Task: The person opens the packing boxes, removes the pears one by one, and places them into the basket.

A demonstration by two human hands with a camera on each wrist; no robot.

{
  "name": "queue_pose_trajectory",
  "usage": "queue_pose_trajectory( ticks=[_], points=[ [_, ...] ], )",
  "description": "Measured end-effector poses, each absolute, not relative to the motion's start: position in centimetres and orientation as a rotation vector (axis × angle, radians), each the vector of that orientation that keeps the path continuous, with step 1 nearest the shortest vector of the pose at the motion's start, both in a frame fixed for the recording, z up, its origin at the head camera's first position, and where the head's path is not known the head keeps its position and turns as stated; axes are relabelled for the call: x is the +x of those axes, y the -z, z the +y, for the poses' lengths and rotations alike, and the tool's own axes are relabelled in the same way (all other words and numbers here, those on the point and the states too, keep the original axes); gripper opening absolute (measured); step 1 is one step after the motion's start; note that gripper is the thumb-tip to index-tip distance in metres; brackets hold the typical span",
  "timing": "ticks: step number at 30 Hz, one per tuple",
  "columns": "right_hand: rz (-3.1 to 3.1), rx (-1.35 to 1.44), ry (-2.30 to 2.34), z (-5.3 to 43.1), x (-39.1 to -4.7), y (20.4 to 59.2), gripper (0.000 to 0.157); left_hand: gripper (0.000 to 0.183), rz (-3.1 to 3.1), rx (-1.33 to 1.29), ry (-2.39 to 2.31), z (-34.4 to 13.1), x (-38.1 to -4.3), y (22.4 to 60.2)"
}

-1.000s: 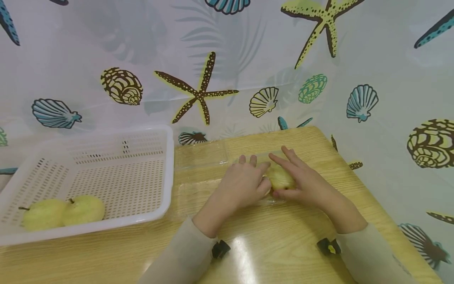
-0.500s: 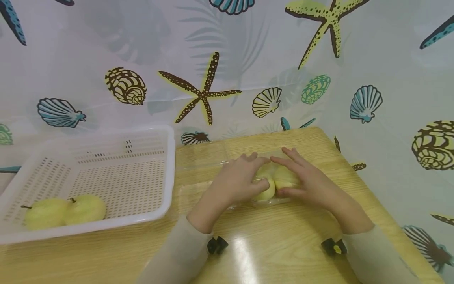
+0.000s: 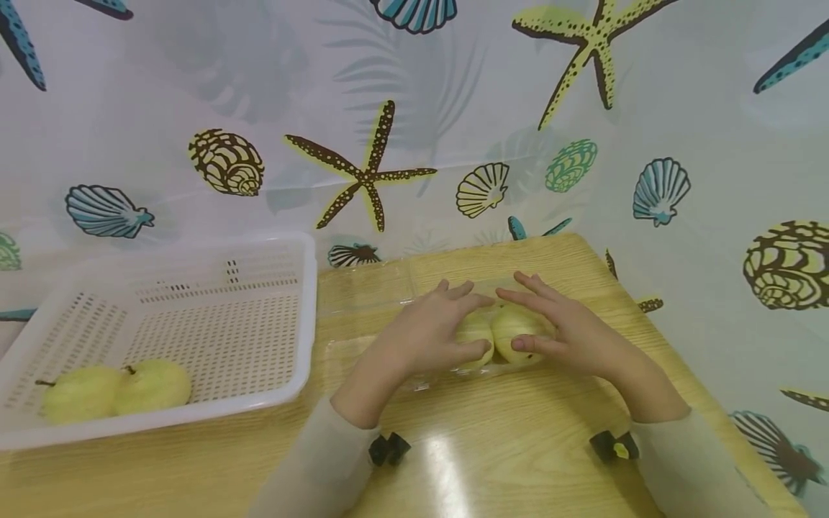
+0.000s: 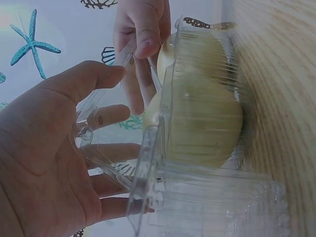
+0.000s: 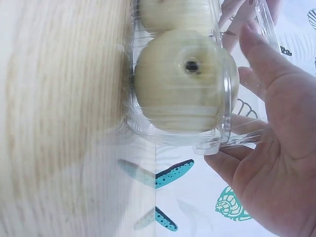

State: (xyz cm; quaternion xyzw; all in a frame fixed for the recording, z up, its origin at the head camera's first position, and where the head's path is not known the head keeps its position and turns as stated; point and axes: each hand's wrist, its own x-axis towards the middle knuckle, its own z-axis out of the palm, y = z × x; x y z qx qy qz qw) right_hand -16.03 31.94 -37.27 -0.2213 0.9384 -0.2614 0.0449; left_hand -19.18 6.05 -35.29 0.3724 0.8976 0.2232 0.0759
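Two pale yellow-green pears (image 3: 514,332) sit side by side in a clear plastic clamshell box (image 5: 143,133) on the table. The box's transparent lid (image 4: 91,106) stands tilted over them, its edge near both palms. My left hand (image 3: 427,331) arches over the left side, thumb spread from the fingers, which show through the plastic in the left wrist view. My right hand (image 3: 576,334) mirrors it on the right, thumb in front of the near pear (image 5: 168,94) and fingers fairly straight behind the lid. In the head view the hands partly hide the pears and lid.
A white slotted basket (image 3: 304,316) stands at the left with two more pears (image 3: 152,385) in its front corner. Clear plastic containers (image 3: 363,284) lie between basket and hands. A shell-and-starfish-patterned curtain (image 3: 401,129) hangs behind the wooden table (image 3: 505,439).
My left fingers have come off the left pear and spread out. My right thumb has lifted from low beside the right pear. Both pears now show more plainly between the hands.
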Motion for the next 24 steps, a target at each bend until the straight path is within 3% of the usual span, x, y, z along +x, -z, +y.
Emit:
queue_pose_trajectory(
  ticks=[8, 24],
  points=[
    [2.902, -0.716, 0.847, 32.4, -16.2, 37.0, 0.061, 0.063, 2.679, 1.151, -0.634, 5.5, -19.2, 34.7],
    [2.969, -0.673, 1.155, 32.4, -16.4, 36.8, 0.042, 0.042, 2.624, 1.205, -0.938, 3.8, -20.5, 34.9]
  ],
)
